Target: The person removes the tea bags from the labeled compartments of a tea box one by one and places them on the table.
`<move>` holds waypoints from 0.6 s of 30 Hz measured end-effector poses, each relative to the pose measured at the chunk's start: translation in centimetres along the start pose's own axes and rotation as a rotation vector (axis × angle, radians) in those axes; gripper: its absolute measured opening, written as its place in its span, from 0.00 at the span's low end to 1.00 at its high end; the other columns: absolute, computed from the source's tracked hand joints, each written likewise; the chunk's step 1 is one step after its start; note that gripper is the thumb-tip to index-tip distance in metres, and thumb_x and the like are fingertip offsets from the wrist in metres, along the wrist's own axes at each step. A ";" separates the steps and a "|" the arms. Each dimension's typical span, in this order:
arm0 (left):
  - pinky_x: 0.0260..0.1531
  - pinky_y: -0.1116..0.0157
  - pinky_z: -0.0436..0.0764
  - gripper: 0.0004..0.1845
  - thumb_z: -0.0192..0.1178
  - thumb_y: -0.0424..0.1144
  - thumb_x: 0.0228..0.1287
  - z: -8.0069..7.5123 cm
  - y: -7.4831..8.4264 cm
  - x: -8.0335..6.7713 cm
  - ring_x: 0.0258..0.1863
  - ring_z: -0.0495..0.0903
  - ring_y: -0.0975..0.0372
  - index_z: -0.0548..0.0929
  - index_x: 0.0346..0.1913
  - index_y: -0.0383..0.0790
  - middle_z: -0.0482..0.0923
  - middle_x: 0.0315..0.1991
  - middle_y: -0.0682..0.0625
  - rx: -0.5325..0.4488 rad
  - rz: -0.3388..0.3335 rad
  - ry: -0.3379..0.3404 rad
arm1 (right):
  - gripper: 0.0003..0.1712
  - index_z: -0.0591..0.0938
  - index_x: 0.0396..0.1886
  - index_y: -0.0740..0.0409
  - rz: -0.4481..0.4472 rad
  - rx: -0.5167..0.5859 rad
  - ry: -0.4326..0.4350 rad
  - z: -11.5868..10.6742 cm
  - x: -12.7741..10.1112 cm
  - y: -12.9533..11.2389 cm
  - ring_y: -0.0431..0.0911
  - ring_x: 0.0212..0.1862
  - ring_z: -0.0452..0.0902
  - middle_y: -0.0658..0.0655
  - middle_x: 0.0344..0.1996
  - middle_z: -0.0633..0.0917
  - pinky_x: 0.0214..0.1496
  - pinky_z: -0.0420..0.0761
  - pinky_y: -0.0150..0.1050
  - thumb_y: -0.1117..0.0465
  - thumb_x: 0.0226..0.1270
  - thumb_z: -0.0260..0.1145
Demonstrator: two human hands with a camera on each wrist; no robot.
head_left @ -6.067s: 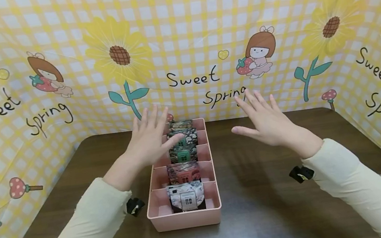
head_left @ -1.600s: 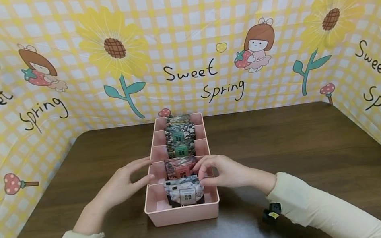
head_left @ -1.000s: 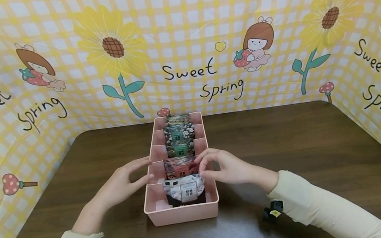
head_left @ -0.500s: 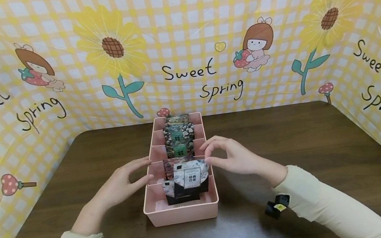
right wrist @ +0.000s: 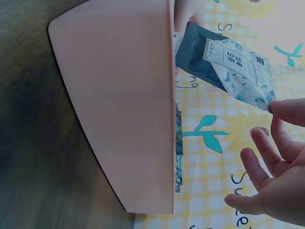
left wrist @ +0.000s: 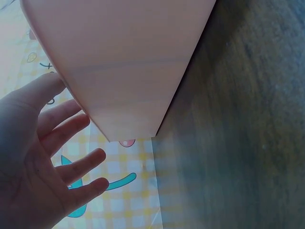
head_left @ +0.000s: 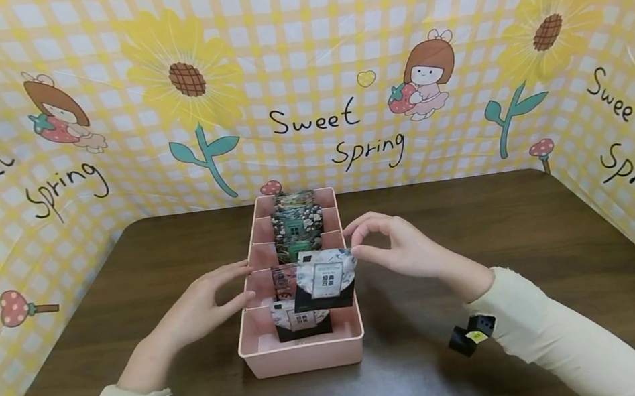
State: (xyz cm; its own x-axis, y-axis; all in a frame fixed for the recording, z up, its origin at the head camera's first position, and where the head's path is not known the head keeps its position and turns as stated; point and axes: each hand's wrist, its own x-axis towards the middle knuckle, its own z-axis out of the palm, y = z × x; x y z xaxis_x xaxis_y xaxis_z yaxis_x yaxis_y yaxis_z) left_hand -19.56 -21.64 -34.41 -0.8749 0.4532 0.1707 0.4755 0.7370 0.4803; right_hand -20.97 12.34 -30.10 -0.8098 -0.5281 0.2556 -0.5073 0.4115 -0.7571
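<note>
While the right hand (head_left: 407, 250) is pinching the top right corner of a white-and-black sachet (head_left: 325, 279), we are lifting that sachet out of the pink divided tray (head_left: 303, 355). Thumb and forefinger are clamped on the corner in a tight grip; the other fingers are curling loosely above. The sachet is hanging clear above the tray's two nearest compartments, tilted a little, its lower edge just over the rim line, and in the right wrist view (right wrist: 224, 62) it is showing past the tray's side wall (right wrist: 119, 105).

The left hand (head_left: 201, 305) is resting against the tray's left wall, fingers straight and spread, holding nothing; in the left wrist view the fingers (left wrist: 62, 124) are lying beside the pink wall (left wrist: 128, 62). We are judging that it is steadying the tray.

A second white sachet (head_left: 301, 319) is standing in the nearest compartment, a reddish one (head_left: 283, 280) is sitting behind it, and green ones (head_left: 295, 227) are filling the farther compartments. The tray is sitting mid-tabletop (head_left: 514, 251).

Step in hand, as we are reading it: pulling one packet out of the front slot. The next move is calling for keeping the pinch firm, since a thin corner hold may be slipping, and carrying the sachet sideways clear of the rim before lowering it, while the left hand is bracing the tray.
</note>
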 end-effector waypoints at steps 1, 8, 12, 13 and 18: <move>0.60 0.43 0.68 0.26 0.59 0.46 0.64 0.0 0.0 0.0 0.63 0.69 0.45 0.73 0.61 0.37 0.71 0.62 0.38 0.000 0.000 0.000 | 0.03 0.79 0.31 0.55 -0.002 0.003 0.003 -0.2 0.0 0.0 0.50 0.56 0.72 0.57 0.51 0.80 0.59 0.69 0.47 0.61 0.64 0.63; 0.61 0.43 0.68 0.25 0.59 0.44 0.63 0.1 -0.1 0.1 0.63 0.69 0.45 0.73 0.61 0.37 0.72 0.62 0.39 0.001 0.009 0.007 | 0.04 0.79 0.32 0.57 0.017 0.029 0.028 -1.7 -0.1 0.0 0.53 0.58 0.72 0.58 0.52 0.80 0.64 0.66 0.55 0.61 0.64 0.63; 0.61 0.44 0.68 0.25 0.59 0.45 0.63 0.1 -0.1 0.1 0.63 0.69 0.45 0.73 0.61 0.36 0.72 0.62 0.39 0.000 0.008 0.011 | 0.05 0.78 0.33 0.60 0.038 0.050 0.037 -2.7 -0.1 -0.1 0.55 0.59 0.71 0.61 0.52 0.79 0.66 0.64 0.58 0.63 0.65 0.62; 0.61 0.44 0.68 0.25 0.59 0.45 0.63 0.1 -0.1 0.1 0.63 0.69 0.45 0.73 0.61 0.37 0.72 0.62 0.39 0.000 0.007 0.011 | 0.05 0.78 0.33 0.61 0.047 0.055 0.039 -2.9 -0.1 -0.1 0.55 0.59 0.71 0.61 0.53 0.79 0.66 0.64 0.58 0.63 0.65 0.62; 0.61 0.44 0.68 0.25 0.59 0.45 0.64 0.1 -0.1 0.1 0.63 0.68 0.45 0.73 0.61 0.37 0.71 0.62 0.39 -0.006 -0.003 0.011 | 0.07 0.77 0.34 0.64 0.087 0.070 0.053 -4.5 -0.1 0.1 0.55 0.60 0.70 0.62 0.54 0.77 0.68 0.63 0.58 0.63 0.66 0.60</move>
State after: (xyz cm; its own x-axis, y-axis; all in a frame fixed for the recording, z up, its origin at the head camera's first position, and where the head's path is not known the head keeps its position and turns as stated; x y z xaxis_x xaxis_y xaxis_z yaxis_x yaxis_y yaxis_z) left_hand -19.65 -21.62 -34.55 -0.8773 0.4456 0.1783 0.4723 0.7354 0.4859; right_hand -22.29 15.76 -27.55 -0.8654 -0.4516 0.2170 -0.4140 0.4007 -0.8173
